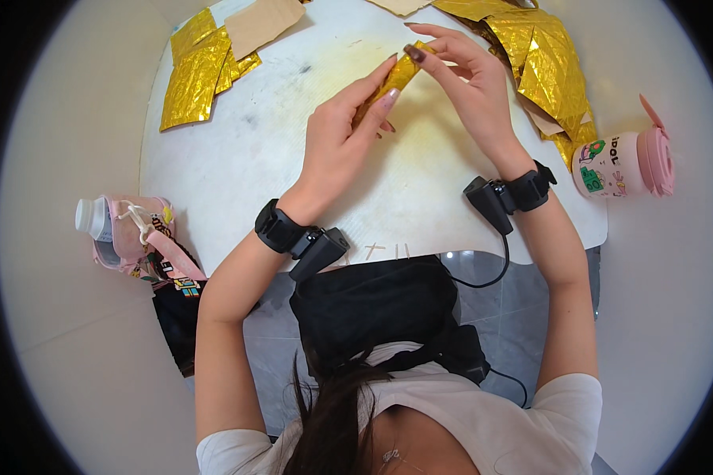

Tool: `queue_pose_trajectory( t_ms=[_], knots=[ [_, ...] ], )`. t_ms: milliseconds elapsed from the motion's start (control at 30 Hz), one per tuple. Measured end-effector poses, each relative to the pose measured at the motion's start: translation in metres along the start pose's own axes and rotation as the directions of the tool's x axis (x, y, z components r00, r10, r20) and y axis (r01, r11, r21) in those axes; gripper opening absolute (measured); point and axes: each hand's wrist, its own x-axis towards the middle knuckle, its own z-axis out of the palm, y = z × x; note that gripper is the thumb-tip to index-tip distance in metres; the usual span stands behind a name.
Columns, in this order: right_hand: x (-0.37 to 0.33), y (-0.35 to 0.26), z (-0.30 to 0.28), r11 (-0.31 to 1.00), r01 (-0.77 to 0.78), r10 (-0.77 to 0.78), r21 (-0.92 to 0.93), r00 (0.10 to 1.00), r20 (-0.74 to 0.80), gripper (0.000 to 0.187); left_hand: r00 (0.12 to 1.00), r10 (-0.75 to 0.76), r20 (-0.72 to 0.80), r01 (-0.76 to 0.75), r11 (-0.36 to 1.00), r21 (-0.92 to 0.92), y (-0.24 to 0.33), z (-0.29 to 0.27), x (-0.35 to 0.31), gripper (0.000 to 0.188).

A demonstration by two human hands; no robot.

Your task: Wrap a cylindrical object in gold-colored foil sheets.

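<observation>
A narrow folded strip of crinkled gold foil paper is held slantwise above the white table. My left hand grips its lower length, thumb on the near side and fingers behind. At its upper end my right hand pinches the tip between thumb and fingers. What lies inside the fold, if anything, is hidden. Both wrists wear black straps with small black devices attached.
Gold foil sheets and a tan paper piece lie at the far left. More gold sheets pile at the far right. A pink-lidded cup stands right, a bottle in a pink pouch left. Small pale sticks lie near the table's front edge.
</observation>
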Motion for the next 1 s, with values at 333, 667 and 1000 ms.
queue_pose_trajectory(
  t_ms=[333, 667, 1000],
  knots=[
    [-0.002, -0.007, -0.006, 0.994, -0.016, 0.006, 0.11, 0.996, 0.09, 0.021, 0.984, 0.041, -0.172, -0.04, 0.999, 0.013, 0.01, -0.004, -0.003, 0.029],
    [-0.006, -0.006, -0.001, 0.981, -0.158, 0.151, 0.109, 0.986, 0.07, 0.021, 0.975, 0.113, -0.19, -0.133, 0.986, -0.097, -0.003, -0.02, 0.012, 0.027],
    [-0.009, -0.01, 0.01, 0.94, -0.213, 0.214, 0.267, 0.977, 0.025, 0.028, 0.966, 0.148, -0.211, -0.172, 0.98, -0.098, -0.004, -0.027, 0.017, 0.025]
  ],
)
